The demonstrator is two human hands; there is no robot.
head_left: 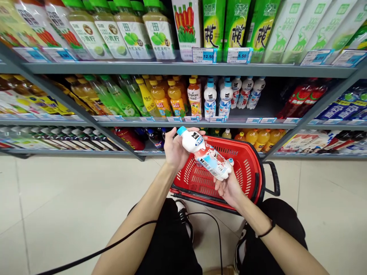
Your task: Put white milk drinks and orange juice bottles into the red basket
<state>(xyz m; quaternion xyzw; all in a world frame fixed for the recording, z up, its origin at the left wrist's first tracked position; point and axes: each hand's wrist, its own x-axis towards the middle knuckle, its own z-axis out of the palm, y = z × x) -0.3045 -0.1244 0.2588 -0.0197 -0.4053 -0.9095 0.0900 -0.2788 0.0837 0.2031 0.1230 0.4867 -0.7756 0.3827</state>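
Note:
A white plastic drink bottle [197, 147] with a blue cap lies tilted across both my hands, above the red shopping basket [229, 143]. My left hand [176, 151] grips it near the cap end, fingers partly hidden behind it. The base rests in the fingers of my right hand [228, 189]. Its label shows blue and red, with a barcode near the bottom. Another small blue cap [231, 161] pokes out beside the bottle's base; whether that second bottle is in my hand or in the basket I cannot tell.
Similar white bottles [210, 99] stand on the middle shelf [195, 124], beside orange juice bottles [157, 99]. Cartons and green-capped bottles [159, 32] fill the upper shelf. The basket's black handle [273, 179] sticks out right. A black cable [114, 246] crosses my left forearm.

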